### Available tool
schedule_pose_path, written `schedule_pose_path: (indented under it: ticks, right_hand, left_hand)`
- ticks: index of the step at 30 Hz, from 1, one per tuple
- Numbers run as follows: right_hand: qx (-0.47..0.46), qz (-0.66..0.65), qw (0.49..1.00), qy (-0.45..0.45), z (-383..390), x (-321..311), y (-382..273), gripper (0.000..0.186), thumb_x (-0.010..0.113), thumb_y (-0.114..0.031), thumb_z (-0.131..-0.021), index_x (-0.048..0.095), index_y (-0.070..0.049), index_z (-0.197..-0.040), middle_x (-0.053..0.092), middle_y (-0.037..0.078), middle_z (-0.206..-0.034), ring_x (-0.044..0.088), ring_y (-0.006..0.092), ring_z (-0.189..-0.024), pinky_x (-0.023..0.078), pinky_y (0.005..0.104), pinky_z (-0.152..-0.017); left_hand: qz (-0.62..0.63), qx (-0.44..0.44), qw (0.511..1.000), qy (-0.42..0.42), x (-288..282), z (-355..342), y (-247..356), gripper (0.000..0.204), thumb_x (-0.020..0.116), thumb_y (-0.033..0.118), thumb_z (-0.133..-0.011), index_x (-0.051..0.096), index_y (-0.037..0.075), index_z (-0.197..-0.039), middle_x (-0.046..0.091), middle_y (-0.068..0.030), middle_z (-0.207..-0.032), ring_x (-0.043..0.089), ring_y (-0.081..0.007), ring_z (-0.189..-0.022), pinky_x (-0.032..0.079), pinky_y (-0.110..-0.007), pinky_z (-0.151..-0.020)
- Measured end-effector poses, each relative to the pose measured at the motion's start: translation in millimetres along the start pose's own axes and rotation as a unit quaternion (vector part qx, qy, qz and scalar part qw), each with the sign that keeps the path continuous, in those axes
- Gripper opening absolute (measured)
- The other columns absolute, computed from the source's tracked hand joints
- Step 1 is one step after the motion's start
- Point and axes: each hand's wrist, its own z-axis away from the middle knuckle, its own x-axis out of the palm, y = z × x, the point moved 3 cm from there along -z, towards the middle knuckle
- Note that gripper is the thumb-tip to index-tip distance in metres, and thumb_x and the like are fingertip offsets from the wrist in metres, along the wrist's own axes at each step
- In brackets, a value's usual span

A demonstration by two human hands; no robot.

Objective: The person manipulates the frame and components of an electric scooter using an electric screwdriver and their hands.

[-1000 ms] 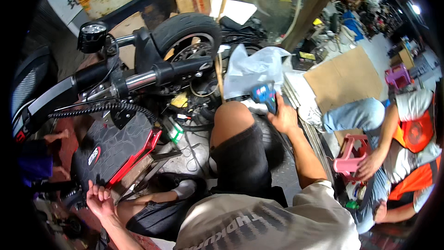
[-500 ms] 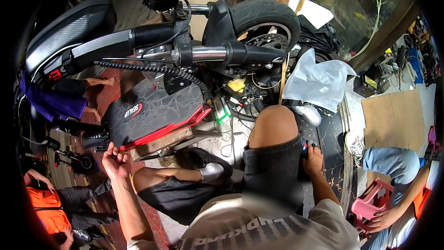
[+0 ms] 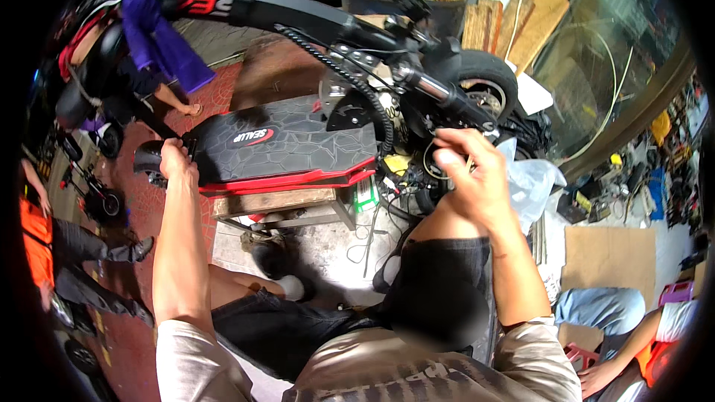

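My left hand [image 3: 178, 160] grips the rear end of the scooter deck [image 3: 275, 141], a dark cracked-pattern board with red edges, propped on a wood-topped metal stool [image 3: 275, 199]. My right hand [image 3: 473, 167] is raised above my knee beside the front fork [image 3: 432, 85], thumb and bent fingers apart, with nothing clearly held. The black steering column [image 3: 302, 16] lies over sideways, with a coiled cable hanging beneath it. The front tyre [image 3: 490, 68] is behind the fork. Near my right hand are a clear plastic bag [image 3: 536, 182] and tangled black parts.
A co-worker in orange [image 3: 37, 249] stands at left; another in jeans [image 3: 596, 307] sits at right by cardboard [image 3: 607, 253]. A third person's bare leg [image 3: 175, 97] shows near a purple cloth [image 3: 167, 45]. Boards [image 3: 525, 11] lean at back; clutter lines the right wall.
My right hand has left the blue power tool by my knee and risen toward the fork. My left hand has moved up onto the deck's rear and closed. The view has turned left.
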Motion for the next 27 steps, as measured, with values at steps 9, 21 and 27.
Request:
schedule_pose_path:
  ticks: [9, 21, 27]
  right_hand:
    - [0.053, -0.004, 0.999, -0.007, -71, 130, 9, 0.092, 0.067, -0.056, -0.1, 0.039, 0.014, -0.155, 0.056, 0.032, -0.147, 0.053, 0.0384, -0.14, 0.037, 0.0425, -0.119]
    - [0.129, -0.001, 0.991, -0.04, -118, 147, 62, 0.076, 0.066, -0.058, -0.101, 0.057, 0.001, -0.147, 0.065, 0.015, -0.14, 0.057, 0.0267, -0.132, 0.039, 0.0373, -0.115]
    - [0.126, 0.039, 0.991, -0.004, -124, 155, 79, 0.067, 0.062, -0.06, -0.103, 0.064, -0.001, -0.136, 0.068, 0.013, -0.127, 0.059, 0.0242, -0.122, 0.042, 0.0381, -0.11]
  left_hand:
    - [0.15, -0.064, 0.985, -0.05, -34, -63, -14, 0.012, 0.056, 0.019, -0.1, 0.067, 0.015, -0.097, 0.065, 0.003, -0.077, 0.053, -0.0109, -0.06, 0.041, -0.03, -0.054]
    - [0.112, 0.171, 0.979, 0.007, -36, -90, 45, 0.037, 0.062, 0.034, -0.098, 0.071, -0.001, -0.095, 0.069, -0.0065, -0.082, 0.06, -0.0147, -0.069, 0.047, -0.033, -0.069]
    - [0.131, 0.22, 0.962, -0.092, -3, -97, 42, 0.058, 0.06, 0.059, -0.102, 0.074, 0.003, -0.11, 0.067, 0.0004, -0.084, 0.049, -0.0076, -0.067, 0.034, -0.026, -0.06]
